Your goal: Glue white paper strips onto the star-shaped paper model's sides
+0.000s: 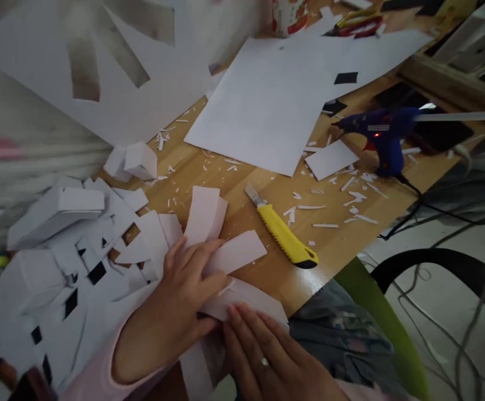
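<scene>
Head view: wood-grain bench [236,214] strewn with paper slivers [324,225], a green chair [401,340] beside its near edge. At that edge your left hand [190,287], fingers spread, pinches one curved white card piece [255,296]; your right hand [273,356] lies along it, fingers together (thumb hidden, grip unclear). One yellow cutter [284,231] lies near; one blue glue gun [389,136], farther right.

Wht strip [256,299] pt. hidden by R fingers [253,329].

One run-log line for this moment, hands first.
left hand: on white pieces | right hand: touching white strip | yellow knife: lying on table | glue gun: red light on
</scene>
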The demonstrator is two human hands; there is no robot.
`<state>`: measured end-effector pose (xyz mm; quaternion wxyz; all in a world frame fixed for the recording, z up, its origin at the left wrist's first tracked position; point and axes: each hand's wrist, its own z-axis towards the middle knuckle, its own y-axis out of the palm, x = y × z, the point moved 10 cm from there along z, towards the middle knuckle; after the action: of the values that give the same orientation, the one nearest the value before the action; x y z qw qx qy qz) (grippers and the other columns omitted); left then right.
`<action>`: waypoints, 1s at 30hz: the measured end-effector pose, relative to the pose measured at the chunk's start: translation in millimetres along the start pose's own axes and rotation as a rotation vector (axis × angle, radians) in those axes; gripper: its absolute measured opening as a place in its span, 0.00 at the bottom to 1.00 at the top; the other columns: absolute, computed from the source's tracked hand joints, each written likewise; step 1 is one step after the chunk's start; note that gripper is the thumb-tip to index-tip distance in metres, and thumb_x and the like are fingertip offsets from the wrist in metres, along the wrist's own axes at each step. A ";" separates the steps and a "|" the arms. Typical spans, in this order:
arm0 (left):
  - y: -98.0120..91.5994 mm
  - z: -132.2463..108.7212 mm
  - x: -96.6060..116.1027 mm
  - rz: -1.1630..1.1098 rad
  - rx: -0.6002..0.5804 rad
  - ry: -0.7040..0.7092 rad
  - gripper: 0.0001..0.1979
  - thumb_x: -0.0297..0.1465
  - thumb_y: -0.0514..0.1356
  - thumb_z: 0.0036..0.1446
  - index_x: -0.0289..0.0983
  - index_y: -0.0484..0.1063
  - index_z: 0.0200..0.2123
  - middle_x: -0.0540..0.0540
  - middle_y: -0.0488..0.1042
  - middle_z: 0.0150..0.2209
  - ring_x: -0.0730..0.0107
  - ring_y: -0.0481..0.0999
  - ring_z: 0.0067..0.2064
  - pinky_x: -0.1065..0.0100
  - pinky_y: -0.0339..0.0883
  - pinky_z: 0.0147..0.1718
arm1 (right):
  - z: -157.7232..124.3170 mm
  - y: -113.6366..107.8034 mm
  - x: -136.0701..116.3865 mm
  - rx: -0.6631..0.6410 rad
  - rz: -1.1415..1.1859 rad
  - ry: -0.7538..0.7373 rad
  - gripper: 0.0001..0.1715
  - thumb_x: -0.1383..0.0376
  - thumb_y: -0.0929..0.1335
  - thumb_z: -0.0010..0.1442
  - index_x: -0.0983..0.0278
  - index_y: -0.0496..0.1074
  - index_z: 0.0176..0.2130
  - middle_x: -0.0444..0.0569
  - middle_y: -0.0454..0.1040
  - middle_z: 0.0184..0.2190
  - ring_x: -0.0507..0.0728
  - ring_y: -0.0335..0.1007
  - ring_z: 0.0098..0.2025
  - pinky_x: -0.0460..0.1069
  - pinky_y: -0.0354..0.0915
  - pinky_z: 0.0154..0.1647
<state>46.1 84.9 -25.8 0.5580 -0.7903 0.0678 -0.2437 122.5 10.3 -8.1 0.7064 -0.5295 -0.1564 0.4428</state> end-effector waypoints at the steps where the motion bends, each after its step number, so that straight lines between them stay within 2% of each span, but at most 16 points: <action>1: -0.5 0.1 -0.4 -0.001 0.002 0.000 0.18 0.23 0.60 0.43 0.42 0.69 0.39 0.41 0.57 0.60 0.50 0.57 0.61 0.39 0.39 0.61 | 0.3 0.5 0.2 -0.002 0.006 0.013 0.20 0.71 0.57 0.67 0.70 0.73 0.50 0.52 0.75 0.51 0.55 0.71 0.52 0.48 0.65 0.51; 4: -1.1 0.4 -0.8 -0.002 0.021 -0.010 0.18 0.23 0.60 0.40 0.42 0.70 0.37 0.42 0.58 0.59 0.47 0.59 0.60 0.37 0.38 0.60 | 0.1 -1.1 2.1 0.020 0.023 0.047 0.23 0.72 0.54 0.68 0.70 0.74 0.49 0.51 0.76 0.50 0.55 0.71 0.52 0.49 0.66 0.49; 7: -0.8 -0.8 -0.4 0.003 0.022 -0.024 0.18 0.24 0.61 0.40 0.42 0.71 0.39 0.41 0.58 0.60 0.46 0.60 0.60 0.35 0.38 0.60 | 1.4 -9.9 7.0 0.047 0.093 0.034 0.21 0.70 0.56 0.67 0.69 0.74 0.47 0.50 0.76 0.49 0.55 0.71 0.52 0.48 0.67 0.47; 9: 0.3 -2.5 0.1 0.004 0.007 -0.026 0.18 0.25 0.61 0.43 0.42 0.71 0.40 0.40 0.58 0.61 0.44 0.59 0.61 0.34 0.37 0.60 | 6.6 -15.5 15.8 0.022 0.195 0.040 0.17 0.69 0.59 0.66 0.66 0.75 0.44 0.49 0.78 0.46 0.55 0.73 0.47 0.47 0.69 0.41; 11: 2.8 -4.6 1.2 0.006 -0.008 -0.011 0.21 0.25 0.60 0.46 0.45 0.69 0.46 0.41 0.56 0.63 0.43 0.57 0.63 0.32 0.37 0.60 | 16.2 -19.5 31.1 -0.007 0.287 0.108 0.12 0.66 0.62 0.65 0.63 0.74 0.39 0.47 0.79 0.37 0.54 0.75 0.36 0.47 0.68 0.32; 13: 3.4 -6.8 1.2 -0.011 0.023 0.009 0.33 0.23 0.60 0.47 0.49 0.60 0.57 0.41 0.55 0.64 0.45 0.56 0.65 0.32 0.35 0.60 | 28.6 -20.2 45.7 -0.020 0.294 0.182 0.07 0.62 0.66 0.62 0.63 0.73 0.36 0.47 0.77 0.32 0.55 0.73 0.29 0.48 0.64 0.25; 15: 3.1 -9.4 -2.4 -0.047 0.085 0.004 0.45 0.25 0.62 0.47 0.48 0.42 0.64 0.38 0.56 0.64 0.49 0.56 0.65 0.34 0.34 0.62 | 42.0 -13.4 52.4 -0.053 0.236 0.202 0.12 0.57 0.70 0.58 0.64 0.72 0.35 0.49 0.75 0.31 0.57 0.72 0.29 0.49 0.60 0.22; 16: 2.7 -10.7 -4.8 -0.065 0.122 -0.002 0.49 0.27 0.63 0.48 0.46 0.35 0.66 0.36 0.57 0.64 0.50 0.56 0.65 0.35 0.34 0.62 | 48.0 -6.4 52.4 -0.088 0.209 0.190 0.14 0.55 0.71 0.57 0.64 0.72 0.35 0.50 0.75 0.31 0.58 0.72 0.30 0.48 0.59 0.21; 18: 3.5 -13.1 -8.2 -0.079 0.171 -0.006 0.54 0.35 0.67 0.48 0.41 0.30 0.66 0.34 0.57 0.64 0.50 0.55 0.66 0.36 0.34 0.63 | 56.0 9.6 51.3 -0.156 0.176 0.167 0.13 0.57 0.70 0.58 0.65 0.73 0.32 0.49 0.75 0.29 0.57 0.72 0.29 0.47 0.55 0.21; 22: 1.8 -16.2 -7.9 -0.071 0.243 0.036 0.57 0.43 0.68 0.47 0.38 0.29 0.66 0.31 0.58 0.63 0.49 0.53 0.67 0.38 0.36 0.64 | 58.4 26.7 51.4 -0.188 0.193 0.153 0.13 0.65 0.64 0.64 0.65 0.74 0.30 0.49 0.76 0.27 0.55 0.72 0.28 0.48 0.54 0.24; 27: -0.7 -18.2 -10.0 -0.108 0.289 0.040 0.55 0.42 0.67 0.49 0.38 0.29 0.66 0.33 0.59 0.63 0.52 0.50 0.68 0.40 0.36 0.65 | 51.4 21.5 61.1 -0.079 0.383 0.176 0.17 0.66 0.62 0.65 0.66 0.74 0.28 0.48 0.74 0.23 0.53 0.69 0.25 0.48 0.55 0.27; 30: -0.2 -19.2 -10.6 -0.113 0.290 0.034 0.55 0.39 0.68 0.47 0.39 0.32 0.66 0.35 0.59 0.63 0.52 0.50 0.68 0.40 0.36 0.65 | 44.7 17.4 79.2 -0.021 0.558 0.284 0.20 0.63 0.61 0.66 0.65 0.71 0.25 0.45 0.70 0.19 0.50 0.65 0.22 0.46 0.56 0.25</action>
<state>28.0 72.7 -24.0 0.6506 -0.6996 -0.0031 -0.2954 127.9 101.0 -25.8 0.5669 -0.6158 0.0907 0.5396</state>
